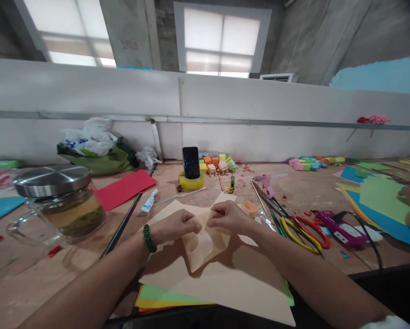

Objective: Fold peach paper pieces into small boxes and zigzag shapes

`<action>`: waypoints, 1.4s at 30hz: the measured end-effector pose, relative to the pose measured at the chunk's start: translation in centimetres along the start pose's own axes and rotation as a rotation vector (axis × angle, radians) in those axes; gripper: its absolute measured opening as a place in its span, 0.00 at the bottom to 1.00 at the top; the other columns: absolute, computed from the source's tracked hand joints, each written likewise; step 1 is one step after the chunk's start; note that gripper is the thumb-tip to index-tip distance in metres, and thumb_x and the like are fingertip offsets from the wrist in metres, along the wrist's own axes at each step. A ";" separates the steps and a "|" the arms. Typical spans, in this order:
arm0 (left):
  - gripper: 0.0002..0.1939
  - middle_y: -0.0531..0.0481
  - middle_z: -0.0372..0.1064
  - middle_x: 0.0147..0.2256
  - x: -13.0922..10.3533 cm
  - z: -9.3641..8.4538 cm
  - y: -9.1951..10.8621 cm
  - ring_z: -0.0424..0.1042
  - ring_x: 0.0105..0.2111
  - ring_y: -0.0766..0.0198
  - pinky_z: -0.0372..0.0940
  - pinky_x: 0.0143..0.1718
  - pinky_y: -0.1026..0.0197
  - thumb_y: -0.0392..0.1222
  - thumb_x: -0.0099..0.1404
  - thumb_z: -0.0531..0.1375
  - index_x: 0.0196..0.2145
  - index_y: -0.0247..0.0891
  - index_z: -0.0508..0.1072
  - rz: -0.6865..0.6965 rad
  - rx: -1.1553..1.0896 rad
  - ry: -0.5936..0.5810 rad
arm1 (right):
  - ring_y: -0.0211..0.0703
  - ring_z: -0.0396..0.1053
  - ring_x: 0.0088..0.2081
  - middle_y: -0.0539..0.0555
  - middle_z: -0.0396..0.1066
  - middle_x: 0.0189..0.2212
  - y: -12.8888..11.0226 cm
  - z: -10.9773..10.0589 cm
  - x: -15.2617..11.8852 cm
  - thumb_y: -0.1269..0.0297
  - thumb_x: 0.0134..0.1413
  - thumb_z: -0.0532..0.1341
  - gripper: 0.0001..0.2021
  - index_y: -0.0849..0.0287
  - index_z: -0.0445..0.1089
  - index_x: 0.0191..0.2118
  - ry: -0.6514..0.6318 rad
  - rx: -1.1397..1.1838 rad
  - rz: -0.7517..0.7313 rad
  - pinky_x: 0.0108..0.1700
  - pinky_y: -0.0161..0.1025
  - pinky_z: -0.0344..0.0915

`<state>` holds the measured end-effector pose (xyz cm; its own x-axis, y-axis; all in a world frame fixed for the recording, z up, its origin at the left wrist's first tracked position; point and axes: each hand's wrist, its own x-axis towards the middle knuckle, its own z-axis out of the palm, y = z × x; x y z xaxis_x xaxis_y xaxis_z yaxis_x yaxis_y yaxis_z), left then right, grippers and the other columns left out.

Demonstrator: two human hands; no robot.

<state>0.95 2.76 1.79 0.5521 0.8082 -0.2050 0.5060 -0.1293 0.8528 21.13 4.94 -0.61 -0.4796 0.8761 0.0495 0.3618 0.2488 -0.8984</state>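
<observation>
Left fingers (195,225) and right fingers (215,219) pinch folded peach paper (207,251) at far side, corner pointing nearward.

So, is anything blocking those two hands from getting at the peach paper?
Nothing visible. The left hand and right hand both pinch the folded peach paper directly; a larger peach sheet lies underneath it, not in between.

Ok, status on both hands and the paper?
Left hand and right hand pinching creased peach paper. Peach sheets spread beneath. Small orange container close beside right hand.
</observation>
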 end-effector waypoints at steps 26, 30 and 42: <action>0.20 0.58 0.52 0.16 0.2 -0.6 -0.8 0.50 0.19 0.71 0.44 0.20 0.65 0.55 0.53 0.60 0.18 0.37 0.61 0.006 -0.052 -0.050 | 0.35 0.62 0.26 0.48 0.66 0.23 1.0 0.9 -0.3 0.65 0.48 0.61 0.05 0.61 0.71 0.27 -0.023 -0.096 -0.158 0.28 0.31 0.59; 0.23 0.60 0.44 0.16 0.3 -0.1 -1.3 0.43 0.18 0.73 0.39 0.20 0.63 0.58 0.54 0.58 0.16 0.40 0.53 -0.018 -0.001 0.034 | 0.37 0.64 0.29 0.48 0.68 0.26 0.4 0.0 -0.7 0.72 0.46 0.59 0.06 0.59 0.69 0.33 0.017 -0.285 -0.242 0.32 0.33 0.62; 0.12 0.57 0.48 0.19 0.1 1.3 -0.4 0.50 0.21 0.68 0.47 0.23 0.64 0.46 0.57 0.49 0.19 0.40 0.54 0.043 0.233 0.109 | 0.38 0.71 0.32 0.51 0.72 0.30 0.5 1.0 -0.7 0.79 0.47 0.57 0.12 0.58 0.74 0.32 0.115 -0.253 -0.512 0.35 0.34 0.66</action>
<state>1.64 2.17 0.83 0.5082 0.8546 -0.1069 0.6295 -0.2839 0.7233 20.90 4.07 -1.54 -0.5593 0.6537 0.5098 0.2930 0.7311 -0.6162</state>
